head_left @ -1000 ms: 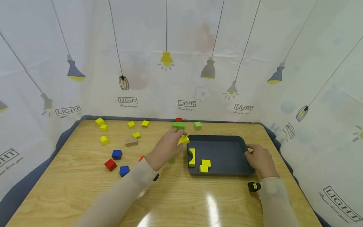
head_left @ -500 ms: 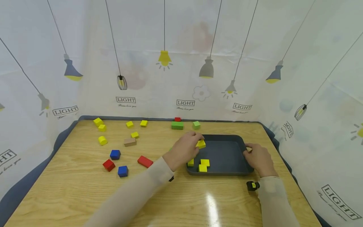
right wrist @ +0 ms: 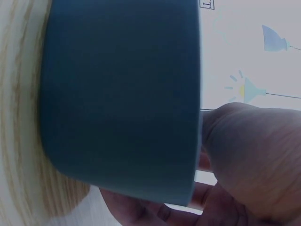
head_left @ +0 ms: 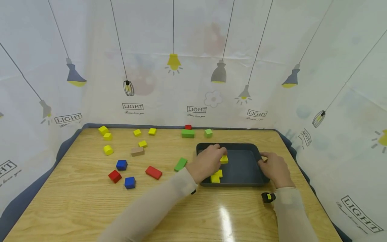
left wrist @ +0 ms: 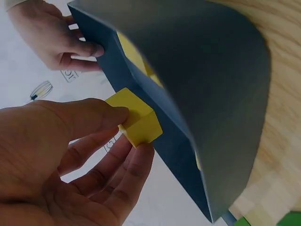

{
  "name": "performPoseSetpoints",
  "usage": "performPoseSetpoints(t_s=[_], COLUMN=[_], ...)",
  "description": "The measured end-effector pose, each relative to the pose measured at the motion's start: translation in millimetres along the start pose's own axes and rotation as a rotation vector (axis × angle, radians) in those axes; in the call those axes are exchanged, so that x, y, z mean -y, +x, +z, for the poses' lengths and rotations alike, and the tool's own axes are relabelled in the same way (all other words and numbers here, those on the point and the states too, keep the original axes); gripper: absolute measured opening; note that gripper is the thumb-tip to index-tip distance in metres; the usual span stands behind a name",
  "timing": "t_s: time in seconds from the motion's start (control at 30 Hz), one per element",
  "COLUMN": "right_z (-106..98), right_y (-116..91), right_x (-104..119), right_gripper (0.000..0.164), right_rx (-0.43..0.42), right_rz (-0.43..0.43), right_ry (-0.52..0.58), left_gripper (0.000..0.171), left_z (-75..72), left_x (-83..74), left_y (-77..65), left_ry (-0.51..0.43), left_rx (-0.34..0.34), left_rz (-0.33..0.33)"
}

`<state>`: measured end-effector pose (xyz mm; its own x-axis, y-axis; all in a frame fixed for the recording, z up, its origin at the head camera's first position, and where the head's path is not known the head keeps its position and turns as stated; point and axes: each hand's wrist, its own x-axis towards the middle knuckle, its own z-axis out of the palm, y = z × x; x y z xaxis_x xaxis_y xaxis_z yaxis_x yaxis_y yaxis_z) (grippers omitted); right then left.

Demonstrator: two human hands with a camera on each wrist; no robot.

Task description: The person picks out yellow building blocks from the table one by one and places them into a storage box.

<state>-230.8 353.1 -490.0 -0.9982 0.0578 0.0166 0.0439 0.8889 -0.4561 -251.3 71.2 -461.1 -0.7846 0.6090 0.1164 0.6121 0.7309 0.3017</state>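
Note:
My left hand [head_left: 208, 163] is over the left half of the dark grey tray [head_left: 245, 164]. Between thumb and fingers it pinches a yellow block [left wrist: 141, 120], which the left wrist view shows close up. Beneath that hand, two yellow blocks [head_left: 215, 178] lie together near the tray's front left; the yellow arch-shaped block is hidden in the head view. At the tray's right side, my right hand [head_left: 277, 170] grips the rim. In the right wrist view the tray's outer wall [right wrist: 122, 99] fills much of the picture, with the thumb [right wrist: 230, 117] at its edge.
On the left of the wooden table [head_left: 75, 201] lie several yellow blocks [head_left: 108, 150], a brown block [head_left: 137, 151], blue blocks [head_left: 130, 182] and red ones [head_left: 154, 172]. A green block [head_left: 180, 164] lies left of the tray. Green blocks [head_left: 188, 133] stand at the back.
My left hand has carried the yellow block rightward, from the tray's left edge to above its inside. The right hand stays at the rim. The green block beside the tray has come into sight.

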Motion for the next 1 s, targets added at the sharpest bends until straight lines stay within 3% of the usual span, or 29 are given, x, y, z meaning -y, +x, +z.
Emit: performPoseSetpoints(t_s=[0.33, 0.57, 0.77, 1.0], right_z=[1, 1, 1, 1], right_y=[1, 2, 1, 0], right_x=[0, 0, 2, 3], right_gripper=[0.044, 0.044, 0.044, 0.044], right_rx=[0.007, 0.007, 0.003, -0.002], right_rz=[0.005, 0.011, 0.003, 0.004], right_ry=[-0.008, -0.006, -0.008, -0.006], left_gripper=[0.036, 0.038, 0.038, 0.035], left_z=[11.4, 10.3, 8.1, -0.1], left_x=[-8.6, -13.5, -8.5, 2.8], left_y=[7.4, 6.2, 5.0, -4.4], left_ry=[0.029, 0.038, 0.036, 0.039], left_rx=[0.057, 0.062, 0.045, -0.04], left_rz=[-0.019, 0.014, 0.017, 0.01])
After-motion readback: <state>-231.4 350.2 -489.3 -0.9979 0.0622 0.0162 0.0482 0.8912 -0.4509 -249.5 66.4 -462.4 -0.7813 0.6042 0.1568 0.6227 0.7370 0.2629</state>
